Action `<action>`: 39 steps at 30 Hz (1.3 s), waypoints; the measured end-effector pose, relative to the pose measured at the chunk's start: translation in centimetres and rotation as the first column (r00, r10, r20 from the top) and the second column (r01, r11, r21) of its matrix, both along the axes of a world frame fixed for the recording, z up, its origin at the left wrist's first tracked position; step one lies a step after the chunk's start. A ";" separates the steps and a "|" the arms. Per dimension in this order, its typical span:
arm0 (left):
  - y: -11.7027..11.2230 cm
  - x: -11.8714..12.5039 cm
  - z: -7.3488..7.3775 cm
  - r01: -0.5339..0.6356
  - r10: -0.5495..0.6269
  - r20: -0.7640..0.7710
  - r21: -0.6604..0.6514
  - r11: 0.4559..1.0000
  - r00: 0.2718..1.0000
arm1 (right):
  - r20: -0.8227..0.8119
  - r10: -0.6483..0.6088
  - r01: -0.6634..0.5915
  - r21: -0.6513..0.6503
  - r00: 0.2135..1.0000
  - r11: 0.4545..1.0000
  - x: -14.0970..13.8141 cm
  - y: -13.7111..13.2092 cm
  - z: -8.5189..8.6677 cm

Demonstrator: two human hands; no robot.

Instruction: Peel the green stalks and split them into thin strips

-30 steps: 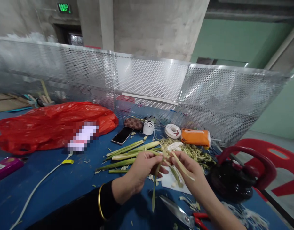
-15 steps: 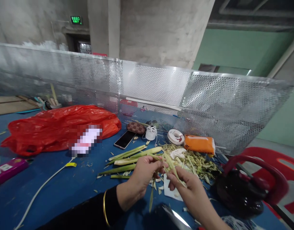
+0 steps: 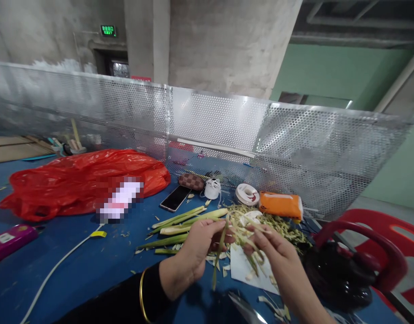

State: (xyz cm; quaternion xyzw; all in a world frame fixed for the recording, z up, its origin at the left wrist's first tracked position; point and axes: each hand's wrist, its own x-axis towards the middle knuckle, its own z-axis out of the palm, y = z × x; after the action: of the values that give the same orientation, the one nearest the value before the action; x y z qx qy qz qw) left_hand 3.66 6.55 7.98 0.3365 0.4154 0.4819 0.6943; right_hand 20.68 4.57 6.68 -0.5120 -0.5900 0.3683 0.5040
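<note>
My left hand [image 3: 193,247] is closed in a pinch on a thin green plant strip [image 3: 219,258], whose end hangs down toward the table. Pale peeled strips curl between the two hands. My right hand [image 3: 277,252] pinches several of these thin strips, their ends dangling below its fingers. Just left of and behind my left hand lie several green and pale stalks [image 3: 175,239]. A heap of shredded peelings [image 3: 284,229] spreads behind my right hand. Under the hands is a white sheet of paper [image 3: 242,269] with scraps on it.
A blade [image 3: 246,308] points up from the near edge. At right stands a dark kettle [image 3: 342,276] by a red chair [image 3: 365,225]. Behind lie a phone [image 3: 175,198], ribbon spool [image 3: 242,195] and orange packet [image 3: 281,206]. A red plastic bag [image 3: 75,180] covers the left.
My right hand has moved a little right, away from my left, and strips now spread and dangle between them. More of the white paper shows.
</note>
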 end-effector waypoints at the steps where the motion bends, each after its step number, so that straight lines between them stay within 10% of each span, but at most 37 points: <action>1: 0.0 0.0 0.1 0.003 -0.003 0.005 -0.005 1.000 1.000 | -0.086 -0.067 0.069 0.020 0.994 0.997 0.2 0.2 0.0; 6: 0.0 -0.1 0.3 0.017 -0.015 0.037 -0.038 0.999 0.999 | -0.200 -0.431 0.474 0.312 0.880 0.824 1.1 0.3 0.1; 9: -0.1 0.0 0.4 0.013 -0.012 0.054 -0.035 0.999 0.998 | 0.051 -0.468 0.334 0.633 0.882 0.698 0.7 -0.8 0.3; 13: -0.5 0.4 0.4 0.021 -0.022 0.075 0.017 1.000 0.997 | 0.380 -0.022 -0.137 0.387 0.925 0.912 -1.4 -2.1 -0.6; 17: -0.8 0.6 0.2 0.012 -0.014 0.076 0.024 1.000 0.997 | 0.374 0.067 -0.143 0.178 0.925 0.974 -3.1 -1.9 -2.2; 26: -0.9 0.8 -0.1 0.037 -0.041 0.043 0.102 0.994 0.998 | 0.219 0.025 -0.061 0.160 0.975 0.985 -3.3 -1.8 -2.1; 39: -0.4 0.5 -0.2 0.037 -0.039 0.032 0.084 0.996 0.999 | 0.538 -0.023 -0.150 0.275 0.843 0.950 -2.4 -2.8 -1.2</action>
State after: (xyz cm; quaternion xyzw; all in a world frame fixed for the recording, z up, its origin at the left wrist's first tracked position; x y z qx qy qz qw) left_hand 4.16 6.17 7.75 0.3649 0.3768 0.4911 0.6955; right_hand 18.32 1.75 5.52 -0.4896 -0.7734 0.1318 0.3804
